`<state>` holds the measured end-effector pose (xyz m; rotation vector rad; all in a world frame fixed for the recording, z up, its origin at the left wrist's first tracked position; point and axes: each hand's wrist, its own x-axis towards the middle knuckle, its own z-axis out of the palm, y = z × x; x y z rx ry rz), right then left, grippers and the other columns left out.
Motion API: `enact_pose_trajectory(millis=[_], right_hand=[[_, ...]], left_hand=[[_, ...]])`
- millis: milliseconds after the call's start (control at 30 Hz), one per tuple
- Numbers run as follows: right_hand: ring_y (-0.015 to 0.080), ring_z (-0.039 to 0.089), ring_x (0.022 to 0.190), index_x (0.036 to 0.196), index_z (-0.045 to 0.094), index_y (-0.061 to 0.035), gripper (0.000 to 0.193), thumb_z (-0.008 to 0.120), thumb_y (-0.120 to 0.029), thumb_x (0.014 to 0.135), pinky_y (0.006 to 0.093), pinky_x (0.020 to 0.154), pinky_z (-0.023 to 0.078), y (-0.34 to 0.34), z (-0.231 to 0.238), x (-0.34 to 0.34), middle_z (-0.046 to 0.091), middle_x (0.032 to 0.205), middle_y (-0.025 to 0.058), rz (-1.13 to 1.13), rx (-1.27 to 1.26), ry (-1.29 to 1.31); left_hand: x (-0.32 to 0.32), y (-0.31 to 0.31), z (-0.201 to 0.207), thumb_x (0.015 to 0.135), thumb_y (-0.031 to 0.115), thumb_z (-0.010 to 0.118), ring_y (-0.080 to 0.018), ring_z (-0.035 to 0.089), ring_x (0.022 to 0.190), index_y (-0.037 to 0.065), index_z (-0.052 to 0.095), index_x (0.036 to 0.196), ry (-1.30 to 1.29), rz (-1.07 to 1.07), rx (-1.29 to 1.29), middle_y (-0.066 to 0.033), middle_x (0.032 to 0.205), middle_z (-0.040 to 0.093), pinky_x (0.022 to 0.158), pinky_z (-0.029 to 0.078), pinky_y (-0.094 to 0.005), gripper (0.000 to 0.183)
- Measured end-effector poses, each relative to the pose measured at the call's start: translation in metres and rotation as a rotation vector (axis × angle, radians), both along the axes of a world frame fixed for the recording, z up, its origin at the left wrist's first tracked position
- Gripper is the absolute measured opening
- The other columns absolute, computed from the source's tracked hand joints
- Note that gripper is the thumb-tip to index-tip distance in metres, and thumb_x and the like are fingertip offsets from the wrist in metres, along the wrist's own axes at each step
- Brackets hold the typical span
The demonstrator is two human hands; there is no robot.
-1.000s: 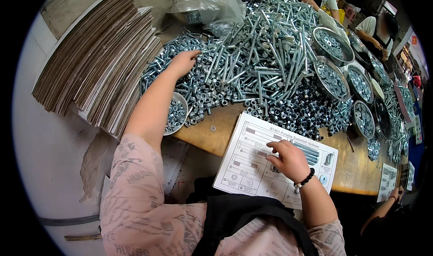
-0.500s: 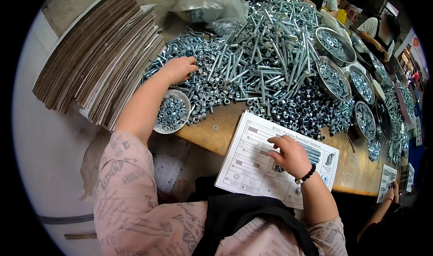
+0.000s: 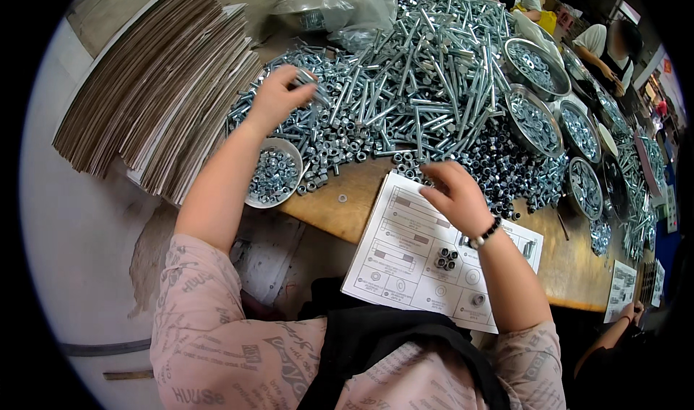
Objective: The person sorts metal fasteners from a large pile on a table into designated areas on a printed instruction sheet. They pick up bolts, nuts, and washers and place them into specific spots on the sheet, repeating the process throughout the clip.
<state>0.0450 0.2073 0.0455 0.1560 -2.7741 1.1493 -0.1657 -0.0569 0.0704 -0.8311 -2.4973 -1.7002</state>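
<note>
My left hand (image 3: 278,98) is raised over the left part of the hardware heap, its fingers closed round what looks like a short silver bolt (image 3: 312,86), blurred by motion. My right hand (image 3: 459,199) hovers over the top edge of a printed sheet (image 3: 372,247), with thumb and fingers apart and nothing seen between them. On that sheet, which carries line drawings of parts, several nuts (image 3: 447,259) stand in a cluster. A single small ring-shaped part (image 3: 477,299) lies lower down. My right forearm hides part of the sheet.
Long bolts (image 3: 448,63) are heaped in the middle, with dark-ringed nuts (image 3: 499,168) in front. A white bowl of nuts (image 3: 295,153) stands near the table edge (image 3: 325,218). Stacked cardboard (image 3: 152,92) is at left. Steel bowls (image 3: 535,124) line the right; people work beyond.
My left hand has lifted up and away from the nuts, now with a bolt in it. My right hand has moved up the sheet, uncovering the nut cluster.
</note>
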Motion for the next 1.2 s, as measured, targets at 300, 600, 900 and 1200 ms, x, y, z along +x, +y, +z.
enact_pose_trajectory(millis=[300,600,900,1200], right_hand=[[0.0284,0.051,0.109,0.129,0.037,-0.0057,0.063,0.065,-0.027,0.076,0.0335,0.091,0.04,-0.057,-0.013,-0.069,0.052,0.118,0.0172,0.103,-0.413,-0.098],[0.03,0.059,0.088,0.103,0.06,-0.0053,0.034,0.062,-0.025,0.076,0.0359,0.077,0.045,-0.058,-0.049,-0.098,0.062,0.093,0.0163,-0.127,-0.224,-0.095],[0.0293,0.057,0.085,0.091,0.065,-0.0076,0.022,0.059,-0.024,0.078,0.0362,0.074,0.045,-0.035,-0.048,-0.086,0.06,0.092,0.0124,-0.224,-0.086,0.016],[0.0258,0.055,0.075,0.083,0.064,-0.0057,0.014,0.064,-0.015,0.073,0.0354,0.066,0.046,-0.01,-0.035,0.033,0.056,0.078,0.009,0.052,0.288,0.018]], left_hand=[[0.067,0.054,-0.024,0.078,0.009,0.06,-0.0075,0.054,0.074,0.003,0.06,0.092,-0.462,-0.362,0.024,-0.0018,0.084,0.06,0.064,0.044,-0.0215,0.015],[0.043,0.059,-0.045,0.075,0.008,0.063,-0.0107,0.057,0.065,0.002,0.064,0.088,-0.341,-0.172,-0.172,-0.0061,0.074,0.062,0.059,0.046,-0.0245,0.015],[0.026,0.033,-0.038,0.07,0.017,0.068,-0.0277,0.059,0.083,0.007,0.06,0.102,0.309,0.062,-0.644,-0.0123,0.094,0.061,0.074,0.046,-0.0351,0.034],[0.091,0.054,-0.019,0.073,0.01,0.063,-0.0262,0.059,0.081,0.008,0.055,0.105,0.586,-0.317,-0.551,-0.0098,0.088,0.06,0.07,0.048,-0.0348,0.033]])
